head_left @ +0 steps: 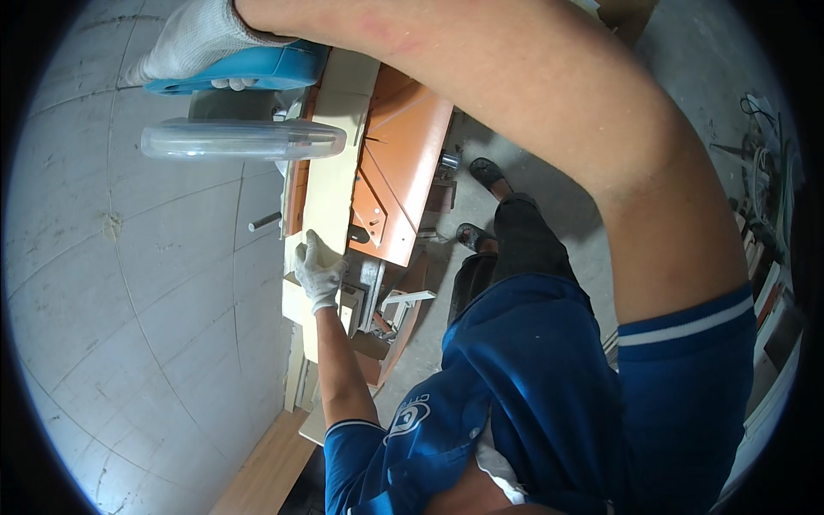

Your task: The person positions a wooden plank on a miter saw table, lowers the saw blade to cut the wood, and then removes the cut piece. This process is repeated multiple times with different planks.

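Note:
My right hand [193, 43], in a grey-white knit glove, is wrapped round the blue handle [279, 67] of a miter saw. Its fingertips show under the grip. Below the handle hangs the saw's clear plastic blade guard [245, 139], reaching over a long pale-yellow board [330, 193]. That board lies across the saw's orange table [399, 172] along the wall side. Nearer to me, my left hand [319, 273], also gloved, holds the board down, its thumb stretched along the top. The blade itself cannot be made out.
A grey tiled wall [137, 283] rises close on the left. A metal rod [264, 221] sticks out toward it. Below the table are a white bracket [408, 297] and wooden pieces. Cables and stacked panels [768, 257] line the right side. My feet stand on the concrete floor [592, 236].

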